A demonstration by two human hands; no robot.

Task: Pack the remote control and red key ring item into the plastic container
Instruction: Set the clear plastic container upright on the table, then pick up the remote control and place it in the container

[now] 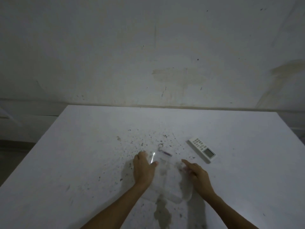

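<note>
A: Your two hands flank the clear container (166,176) at the near middle of the stained counter (82,146). Left hand (143,169) is curled against its left wall, thumb over the rim; right hand (197,175) lies on the right side, fingers loosely spread, pinching nothing.

B: Is it open yet?

A: You cannot tell; the plastic is too clear and blurred to show a lid. Nothing looks packed.

B: And the items?

A: Just beyond the container lies the key ring (162,149), its ring end pointing away. The remote (202,149) rests farther right, apart from both, display end toward you.

B: Advice?

A: Steady the container with your left hand. Reach with your right, and lay the remote in lengthwise.
</note>
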